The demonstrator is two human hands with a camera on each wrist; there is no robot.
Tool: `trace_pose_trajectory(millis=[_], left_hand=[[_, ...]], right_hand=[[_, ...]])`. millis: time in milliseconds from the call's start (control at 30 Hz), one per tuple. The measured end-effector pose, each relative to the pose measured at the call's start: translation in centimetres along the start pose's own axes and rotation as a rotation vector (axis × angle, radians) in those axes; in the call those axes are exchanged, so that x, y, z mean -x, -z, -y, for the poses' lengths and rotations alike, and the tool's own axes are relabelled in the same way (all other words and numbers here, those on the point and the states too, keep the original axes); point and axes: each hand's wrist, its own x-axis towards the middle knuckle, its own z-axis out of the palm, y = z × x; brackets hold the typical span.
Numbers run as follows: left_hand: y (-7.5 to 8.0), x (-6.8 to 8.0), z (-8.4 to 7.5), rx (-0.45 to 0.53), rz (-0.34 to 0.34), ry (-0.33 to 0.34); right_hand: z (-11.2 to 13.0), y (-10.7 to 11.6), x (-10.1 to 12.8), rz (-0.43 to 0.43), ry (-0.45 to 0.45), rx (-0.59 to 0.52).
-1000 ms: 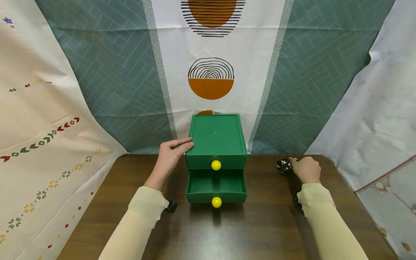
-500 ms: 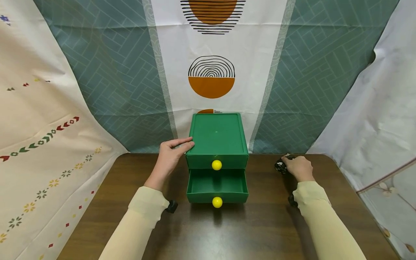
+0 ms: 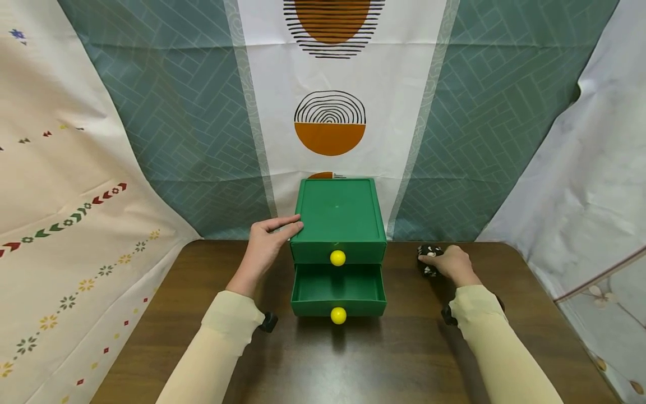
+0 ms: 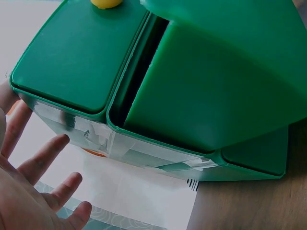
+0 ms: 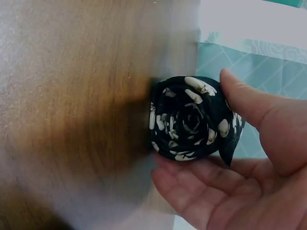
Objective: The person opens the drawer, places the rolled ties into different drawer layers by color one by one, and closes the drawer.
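Observation:
A green two-drawer box (image 3: 337, 213) stands at the back of the table, with its top drawer (image 3: 313, 252) pushed in. The lower drawer (image 3: 313, 308) is pulled out, and nothing shows inside it. My left hand (image 3: 266, 238) touches the box's left upper edge with thumb and forefinger; the other fingers extend beside its wall in the left wrist view. To the right of the box, my right hand (image 3: 453, 264) grips a rolled black cloth (image 5: 184, 120) with white floral print. The coil has a pointed loose end, like a tie's. Thumb and fingers hold opposite sides of it.
Yellow round knobs (image 3: 337, 258) sit on both drawer fronts. The brown wooden table (image 3: 383, 359) reaches back to a patterned cloth hanging (image 3: 202, 140). Pale cloths hang at the left and right sides.
My right hand has moved left toward the box, bringing the rolled cloth with it. The left hand keeps its place at the box's edge.

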Motion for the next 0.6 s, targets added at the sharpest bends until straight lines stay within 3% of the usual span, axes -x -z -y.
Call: trace_pose_trajectory(millis=[133,333,600], left_hand=[[-0.08,0.03,0.02,0.002,0.001,-0.004],[-0.05,0.19,-0.07,0.0,-0.01,-0.004],[-0.09,0.1,-0.08,0.004,-0.003,-0.003]], right_hand=[[-0.34,0.06,-0.09,0.08,0.034,-0.013],[-0.24,0.08,0.2,0.202,0.089,-0.122],[0.0,-0.18,0.77,0.219,0.058,-0.167]])
